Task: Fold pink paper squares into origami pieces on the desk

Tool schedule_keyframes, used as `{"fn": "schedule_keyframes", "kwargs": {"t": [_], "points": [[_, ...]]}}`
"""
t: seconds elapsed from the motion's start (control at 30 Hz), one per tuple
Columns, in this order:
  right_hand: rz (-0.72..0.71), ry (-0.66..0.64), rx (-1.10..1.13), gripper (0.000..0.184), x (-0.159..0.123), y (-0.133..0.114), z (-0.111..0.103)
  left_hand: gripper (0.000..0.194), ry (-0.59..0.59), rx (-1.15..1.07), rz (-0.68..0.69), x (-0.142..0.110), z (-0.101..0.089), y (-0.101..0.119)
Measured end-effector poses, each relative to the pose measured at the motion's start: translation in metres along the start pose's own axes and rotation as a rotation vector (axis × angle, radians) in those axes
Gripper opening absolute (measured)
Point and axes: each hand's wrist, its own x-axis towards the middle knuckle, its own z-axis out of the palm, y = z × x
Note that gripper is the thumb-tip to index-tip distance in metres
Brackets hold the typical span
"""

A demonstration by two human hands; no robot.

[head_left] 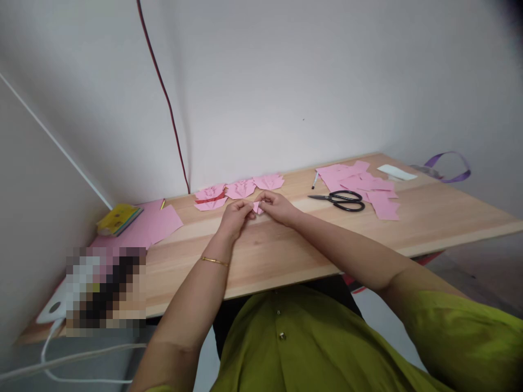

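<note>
Together, left hand [236, 213] and right hand [278, 206] are pinching a small pink paper piece [257, 207], folded, mostly hidden between the fingertips, over the wooden table [286, 245].

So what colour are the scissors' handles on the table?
Black. The scissors lie on the wooden table beside the pink paper pieces, seen best in the head view.

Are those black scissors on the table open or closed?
Closed: the scissors lie flat on the table, blades together in one point.

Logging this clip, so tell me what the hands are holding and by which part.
Both hands, left and right, pinch a small pink paper piece between the fingertips, one at each side edge, just above the table.
</note>
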Motion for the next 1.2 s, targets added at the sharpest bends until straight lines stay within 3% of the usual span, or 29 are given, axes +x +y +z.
{"fn": "schedule_keyframes", "kwargs": {"t": [0.27,0.53,0.9,1.2], "points": [[0.014,0.016,0.052,0.012,0.000,0.003,-0.001,0.017,0.014,-0.028,0.026,-0.001,0.002,0.001],[0.049,0.015,0.123,0.029,-0.001,-0.002,0.000,0.017,0.057,0.023,0.075,-0.004,0.004,0.008],[-0.060,0.004,-0.044,0.020,-0.001,0.002,-0.002,0.021,0.008,0.114,0.099,-0.006,0.005,0.007],[-0.079,-0.010,-0.012,0.015,-0.001,0.001,-0.003,0.016,0.007,0.174,0.181,-0.009,0.007,0.015]]}}
